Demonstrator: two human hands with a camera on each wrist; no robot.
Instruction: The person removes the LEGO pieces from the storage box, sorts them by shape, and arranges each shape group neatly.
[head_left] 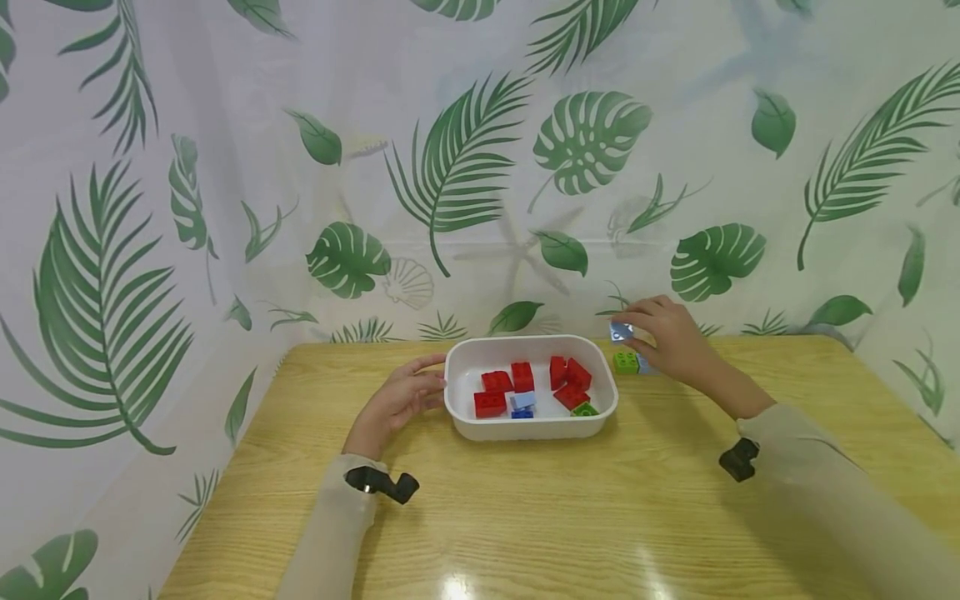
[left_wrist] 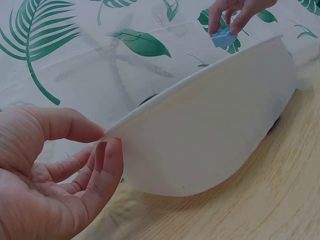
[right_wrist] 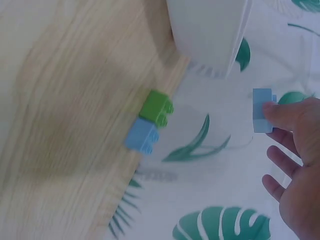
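A white plastic container (head_left: pixel 532 429) with rounded corners stands on the table, holding several red bricks (head_left: pixel 491 405), blue pieces (head_left: pixel 522 402) and a green brick (head_left: pixel 583 409). At its left end my left hand (head_left: pixel 401 398) holds the rim with thumb and fingertips, as the left wrist view shows. My right hand (head_left: pixel 671 340) pinches a light blue toy brick (right_wrist: pixel 261 111) between thumb and finger, raised beyond the container's right end. Below that hand, a green brick (right_wrist: pixel 154 107) and a blue brick (right_wrist: pixel 141 135) sit side by side on the table, touching.
The wooden table (head_left: pixel 555 517) runs back to a pale curtain (head_left: pixel 480 292) printed with green leaves. The two bricks lie close to the table's back edge. A black wrist camera (head_left: pixel 381 482) is strapped on the left sleeve, another (head_left: pixel 740 459) on the right.
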